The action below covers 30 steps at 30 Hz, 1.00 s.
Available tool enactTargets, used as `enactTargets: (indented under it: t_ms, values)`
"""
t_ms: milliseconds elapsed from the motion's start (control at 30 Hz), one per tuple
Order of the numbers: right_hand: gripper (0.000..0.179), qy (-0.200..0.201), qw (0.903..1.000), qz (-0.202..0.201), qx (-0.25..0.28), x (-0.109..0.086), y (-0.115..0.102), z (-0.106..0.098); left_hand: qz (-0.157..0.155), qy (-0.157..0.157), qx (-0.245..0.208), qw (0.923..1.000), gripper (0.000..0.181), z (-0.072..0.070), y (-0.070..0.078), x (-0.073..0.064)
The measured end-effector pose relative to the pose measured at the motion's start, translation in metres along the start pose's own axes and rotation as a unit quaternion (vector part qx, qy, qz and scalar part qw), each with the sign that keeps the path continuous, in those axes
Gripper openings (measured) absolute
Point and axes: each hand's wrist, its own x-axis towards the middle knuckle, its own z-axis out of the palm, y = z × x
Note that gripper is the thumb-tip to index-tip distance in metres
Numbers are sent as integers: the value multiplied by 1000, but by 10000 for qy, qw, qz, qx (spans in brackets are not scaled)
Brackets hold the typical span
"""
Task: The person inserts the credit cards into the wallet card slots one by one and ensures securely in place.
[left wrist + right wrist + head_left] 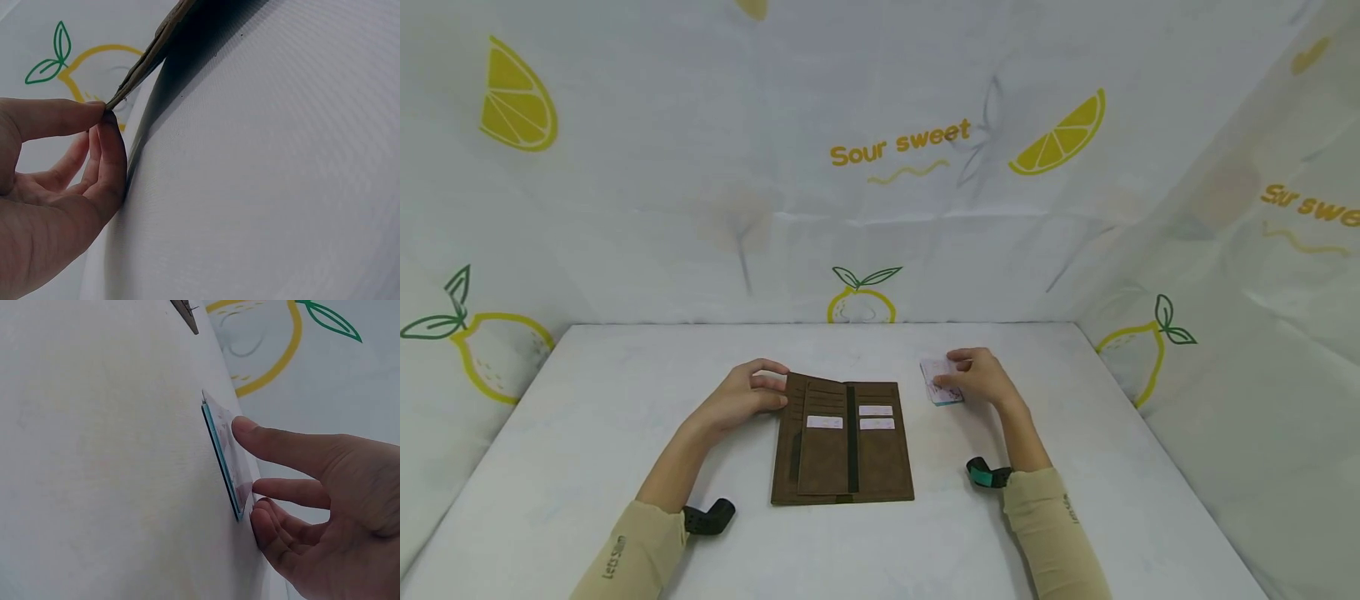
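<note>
Head view: wallet (886,467) lies open on desk (820,554), card stack (938,393) apart at its right. Your left hand (741,398) pinches wallet's upper-left edge; right hand (987,382) touches stack, thumb on top, cannot tell if gripped. Hold wallet lightly; square stack before lifting.

wallet (823,462): matt, leather-like | card stack (934,369): smooth | tabletop (842,550): matt

I see a way in from the front over the white tabletop (850,554), between the forearms, though both wrist cameras (709,517) jut inward. A bare strip separates the open wallet (883,467) from the cards (932,372). The left hand (739,402) blocks the wallet's left edge; the right hand (987,380) blocks the cards' right.
</note>
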Motion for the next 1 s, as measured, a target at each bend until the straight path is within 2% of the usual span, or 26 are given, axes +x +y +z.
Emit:
enactTargets:
  t_ms: [233,600,800,1000]
  values:
    - [61,73,9996,-60,-252,-4,-4,-1,6,-1,-20,10000,53,-1,0,0]
    - [63,169,9998,-98,-96,-3,-5,1,4,35,-30,10000,53,-2,-1,-1]
    - [59,192,9995,-77,225,-4,0,-2,15,41,7,10000,53,-1,-2,0]
    - [47,155,9953,-292,908,-7,-2,-5,20,31,1,10000,52,-1,-2,0]
